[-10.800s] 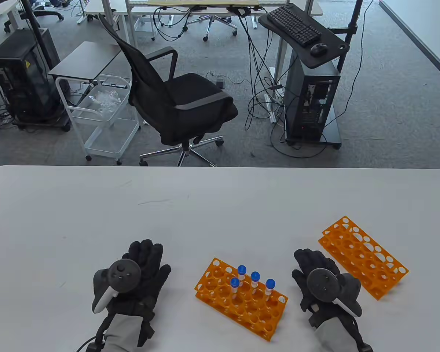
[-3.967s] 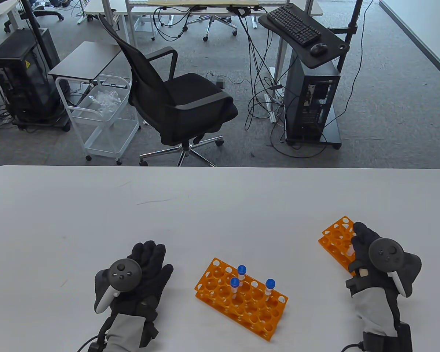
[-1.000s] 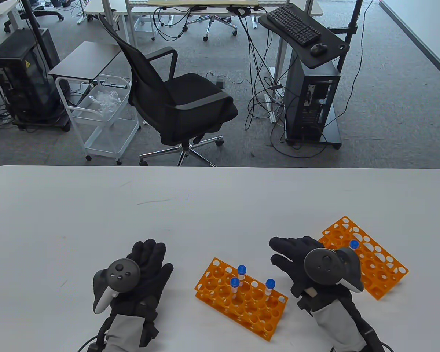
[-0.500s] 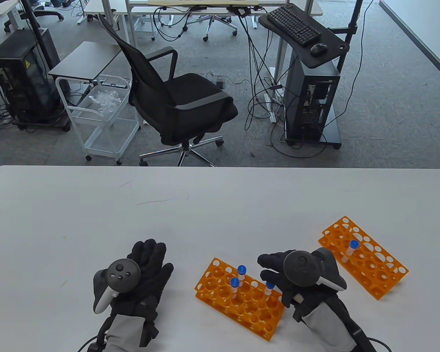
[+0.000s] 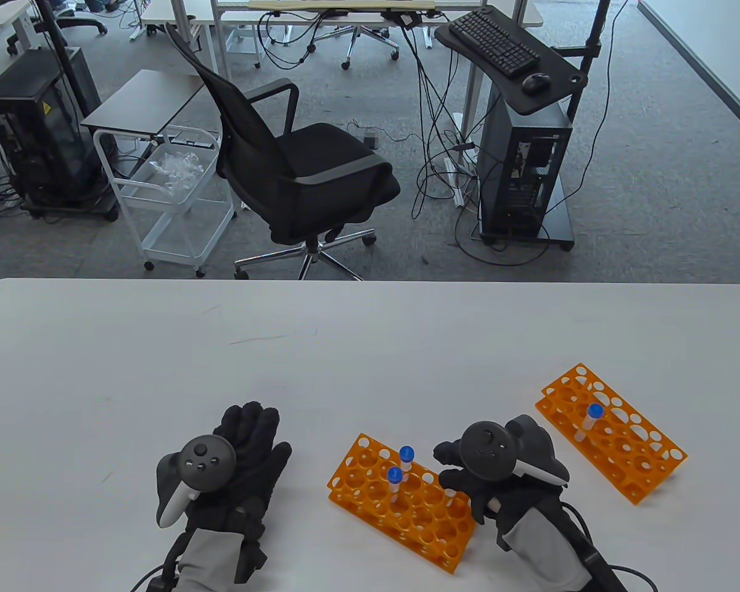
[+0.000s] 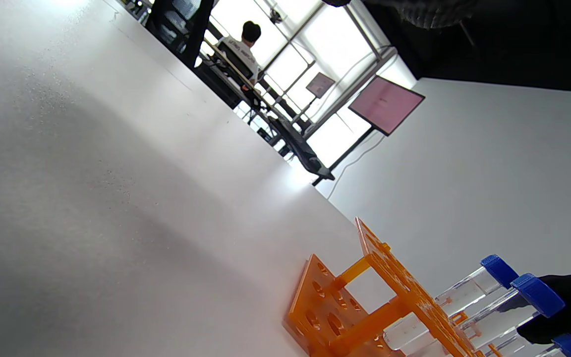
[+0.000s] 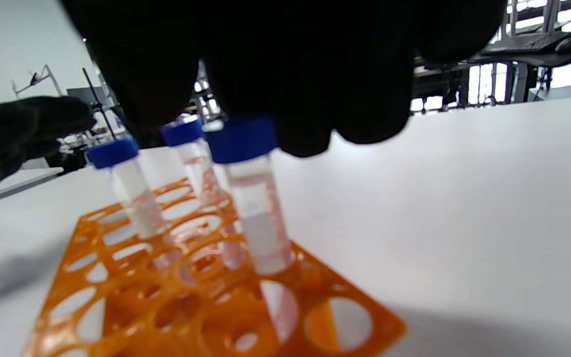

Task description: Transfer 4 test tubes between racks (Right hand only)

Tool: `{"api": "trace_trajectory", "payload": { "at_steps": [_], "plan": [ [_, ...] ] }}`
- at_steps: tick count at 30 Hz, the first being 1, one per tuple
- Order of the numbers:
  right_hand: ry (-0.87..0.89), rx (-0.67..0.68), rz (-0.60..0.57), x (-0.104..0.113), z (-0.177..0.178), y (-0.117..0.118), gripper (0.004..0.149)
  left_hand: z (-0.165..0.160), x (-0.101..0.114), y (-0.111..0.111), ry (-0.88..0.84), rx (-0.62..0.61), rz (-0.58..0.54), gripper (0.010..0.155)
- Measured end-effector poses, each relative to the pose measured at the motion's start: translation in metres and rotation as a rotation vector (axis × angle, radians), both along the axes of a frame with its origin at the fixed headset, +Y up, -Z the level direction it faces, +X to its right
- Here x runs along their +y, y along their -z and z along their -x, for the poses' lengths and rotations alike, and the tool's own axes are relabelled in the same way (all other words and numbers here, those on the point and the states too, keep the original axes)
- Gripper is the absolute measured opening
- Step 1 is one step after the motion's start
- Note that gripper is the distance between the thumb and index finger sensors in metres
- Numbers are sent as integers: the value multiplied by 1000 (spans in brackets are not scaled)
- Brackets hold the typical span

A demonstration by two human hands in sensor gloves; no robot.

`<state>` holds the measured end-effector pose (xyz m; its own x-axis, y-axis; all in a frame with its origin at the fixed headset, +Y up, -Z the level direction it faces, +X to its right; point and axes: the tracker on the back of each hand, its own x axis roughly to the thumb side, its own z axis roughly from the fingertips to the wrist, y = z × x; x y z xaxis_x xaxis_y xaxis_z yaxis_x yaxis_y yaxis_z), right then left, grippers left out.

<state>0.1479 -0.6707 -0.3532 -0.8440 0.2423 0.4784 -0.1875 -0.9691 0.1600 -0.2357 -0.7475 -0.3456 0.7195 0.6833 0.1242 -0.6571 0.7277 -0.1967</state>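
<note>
The near orange rack holds three blue-capped test tubes. Two of them stand in plain sight; the third stands at the rack's right end, under my right hand. In the right wrist view my gloved fingers hang around its blue cap; I cannot tell whether they pinch it. The far orange rack on the right holds one tube. My left hand rests flat on the table, left of the near rack, holding nothing.
The white table carries only the two racks and my hands. Its far edge borders a floor with an office chair and a white cart. The left wrist view shows the near rack and tubes from the side.
One tube went from the near rack into the far rack. Over the last second my right hand moved left from the far rack and came down over the right-end tube of the near rack. The left hand stayed still.
</note>
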Motion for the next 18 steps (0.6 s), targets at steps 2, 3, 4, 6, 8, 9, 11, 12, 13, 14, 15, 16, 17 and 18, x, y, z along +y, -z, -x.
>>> {"api": "trace_trajectory", "payload": {
  "at_steps": [2,3,4,6,8,9,11,12,13,14,15,16,17,18],
  "plan": [
    [-14,0,7,-1,1,0,52,0,0,0,0,0,0,67],
    [-19,-1,9,-2,1,0,52,0,0,0,0,0,0,67],
    [-25,-2,12,-3,1,1,52,0,0,0,-1,0,0,67],
    [-40,-1,24,-5,2,1,52,0,0,-1,-3,0,0,67],
    [-39,1,35,-7,2,2,51,0,1,0,-2,0,-1,67],
    [-37,1,36,-7,2,2,50,0,1,0,-2,0,-1,67],
    [-39,3,35,-7,3,2,49,0,0,0,-3,-1,1,67],
    [-40,4,36,-7,3,2,48,0,0,0,-3,-1,1,67],
    [-39,3,38,-7,3,2,48,0,0,0,-3,-1,2,67],
    [-37,2,41,-7,3,2,48,0,0,0,-3,-1,2,67],
    [-37,3,43,-8,3,2,48,0,0,0,-3,-1,2,67],
    [-34,4,44,-7,3,1,48,0,0,0,-3,-1,1,67],
    [-33,7,43,-7,3,1,48,0,1,0,-3,-1,1,67],
    [-34,9,43,-7,4,1,48,0,1,0,-3,-1,0,67]
  ]
}}
